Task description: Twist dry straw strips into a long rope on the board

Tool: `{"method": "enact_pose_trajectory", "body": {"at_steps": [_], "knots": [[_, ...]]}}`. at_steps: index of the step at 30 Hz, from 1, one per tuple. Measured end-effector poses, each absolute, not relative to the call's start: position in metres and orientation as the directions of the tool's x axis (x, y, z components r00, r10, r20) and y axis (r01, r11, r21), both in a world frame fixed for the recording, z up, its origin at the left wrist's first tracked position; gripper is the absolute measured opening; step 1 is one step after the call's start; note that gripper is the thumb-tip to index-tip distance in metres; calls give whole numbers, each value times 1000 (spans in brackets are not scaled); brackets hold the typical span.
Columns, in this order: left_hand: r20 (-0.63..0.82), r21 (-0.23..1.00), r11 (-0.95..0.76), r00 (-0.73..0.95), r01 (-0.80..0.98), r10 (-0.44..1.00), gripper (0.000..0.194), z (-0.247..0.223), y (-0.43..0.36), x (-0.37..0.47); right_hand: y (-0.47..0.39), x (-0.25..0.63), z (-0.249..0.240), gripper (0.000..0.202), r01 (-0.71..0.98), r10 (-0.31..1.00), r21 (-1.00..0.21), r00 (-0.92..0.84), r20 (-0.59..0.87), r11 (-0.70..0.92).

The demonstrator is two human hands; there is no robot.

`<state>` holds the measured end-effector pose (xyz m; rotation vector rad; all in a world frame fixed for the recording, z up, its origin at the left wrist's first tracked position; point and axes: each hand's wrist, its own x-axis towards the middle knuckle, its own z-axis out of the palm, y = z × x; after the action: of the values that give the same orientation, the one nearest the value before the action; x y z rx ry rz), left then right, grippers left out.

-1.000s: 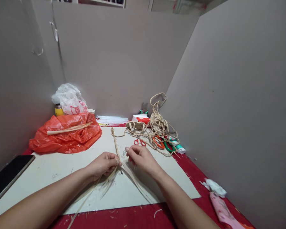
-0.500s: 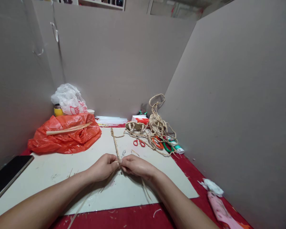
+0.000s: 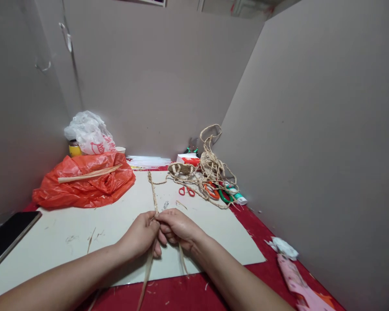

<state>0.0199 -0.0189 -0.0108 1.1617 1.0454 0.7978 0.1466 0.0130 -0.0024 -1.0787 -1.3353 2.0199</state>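
A thin braided straw cord [image 3: 154,194] runs across the white board [image 3: 220,242] from its far edge down to my fingers. My left hand [image 3: 145,233] pinches its near end, with a long loose strand [image 3: 145,276] hanging below toward the front edge. Right beside it, my right hand [image 3: 175,224] is closed on the straw at the same spot, fingertips touching those of the left. Another pale strand [image 3: 183,261] trails beneath the right hand. The exact crossing of strands is hidden by the fingers.
A red plastic bag [image 3: 84,190] with straw strips [image 3: 90,174] on it lies left, near a phone [image 3: 11,237]. At back right are a heap of braided cord [image 3: 210,164], red-handled scissors [image 3: 186,191] and a tube [image 3: 240,198]. Grey panels [image 3: 327,129] enclose the red table.
Both hands have shifted slightly, and the left fingers now reach under the cord. The loose strand at left has swung inward, hanging below the left hand. The view has moved a little.
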Motion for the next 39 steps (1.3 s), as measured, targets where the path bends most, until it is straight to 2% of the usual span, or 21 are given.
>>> {"method": "enact_pose_trajectory", "body": {"at_steps": [3,6,7,8,10,11,12,16,19,22,25,32,39], "knots": [[-267,963,244,324,112,907,24,-7,-18,19,12,145,-1,31,41,761,-919,-546,-350,-393],[-382,915,290,372,281,846,28,2,-8,7,14,147,2,25,24,769,-910,-524,-365,-415],[-377,904,259,350,339,857,26,4,-4,2,15,148,3,22,16,770,-907,-522,-367,-421],[-320,902,194,297,385,900,24,5,1,-3,16,149,4,18,17,765,-905,-528,-370,-426],[-96,906,27,143,423,985,17,4,11,-11,18,152,6,14,28,746,-902,-552,-373,-430],[-1,914,-31,79,405,997,15,1,14,-13,18,152,6,15,30,737,-902,-566,-370,-430],[31,934,-47,50,355,998,14,-2,17,-13,19,153,5,16,30,728,-903,-580,-365,-428],[-171,985,159,195,74,966,17,-12,14,-5,20,154,1,20,40,712,-910,-608,-350,-413],[-275,961,261,281,87,920,17,-11,6,1,21,155,0,21,55,698,-915,-629,-342,-399],[-305,952,275,299,139,904,19,-6,2,1,21,156,1,22,57,689,-917,-641,-337,-395],[-281,954,227,321,196,905,18,-3,4,-2,21,158,2,21,71,683,-924,-652,-329,-376],[-164,934,-12,458,358,874,27,-1,11,-13,26,165,2,22,168,682,-942,-655,-326,-290],[-165,888,-97,508,449,845,32,-2,11,-14,26,165,-4,25,356,769,-932,-613,-181,64]]}}
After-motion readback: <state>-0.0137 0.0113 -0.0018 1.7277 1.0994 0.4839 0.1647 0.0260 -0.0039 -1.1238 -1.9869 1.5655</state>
